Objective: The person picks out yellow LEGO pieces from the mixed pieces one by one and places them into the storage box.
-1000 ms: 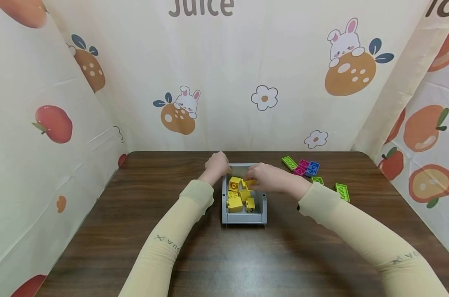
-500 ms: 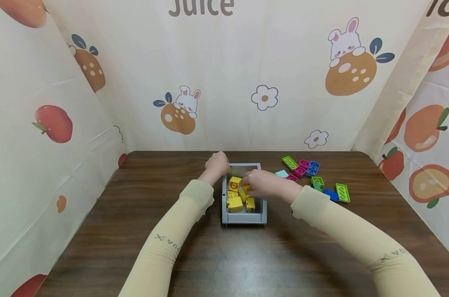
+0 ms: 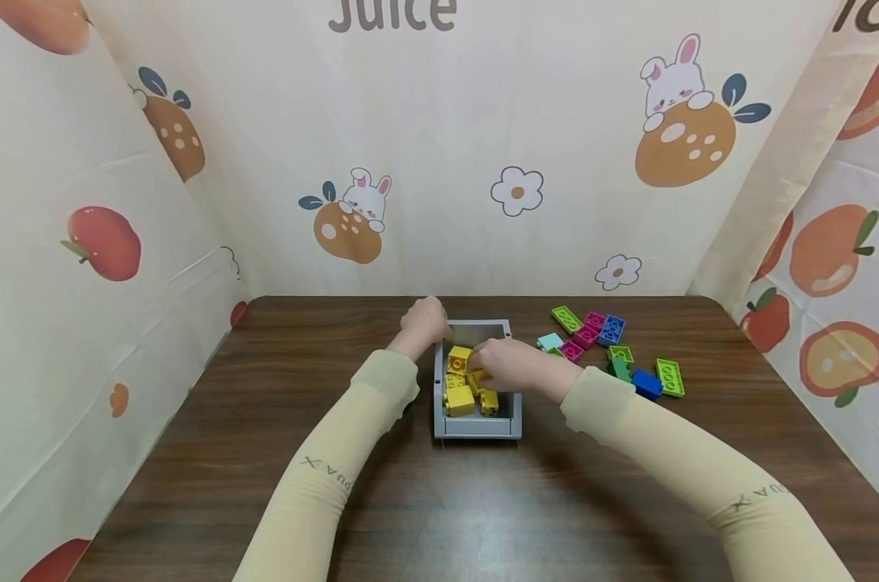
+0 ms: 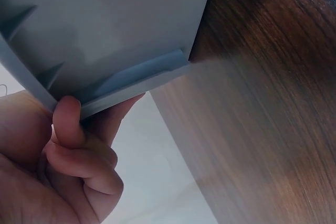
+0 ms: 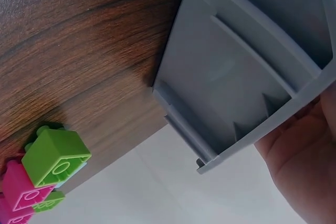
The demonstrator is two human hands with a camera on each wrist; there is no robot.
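Note:
A grey plastic bin [image 3: 477,428] stands on the table, holding several yellow toy building bricks [image 3: 460,401]. My left hand [image 3: 425,320] grips the bin's back left corner, its thumb and fingers about the rim; the left wrist view shows this hand [image 4: 79,166] against the bin wall [image 4: 126,19]. Over the bin's right wall reaches my right hand [image 3: 508,364], fingers down among the yellow bricks. In the right wrist view the bin's side wall [image 5: 226,82] hides the fingers of that hand [image 5: 294,156], so whether they pinch a brick is unclear.
Loose bricks lie on the dark wooden table [image 3: 439,509] right of the bin: pink [image 3: 586,335], blue [image 3: 611,330], dark green [image 3: 619,369], lime green [image 3: 670,377] and pale blue [image 3: 549,341]. A printed curtain [image 3: 439,121] borders the table's back and sides.
My right hand has shifted left and toward me inside the bin. Its arm has drawn back, uncovering pale blue, pink, dark green and blue bricks. My left hand stays at the corner.

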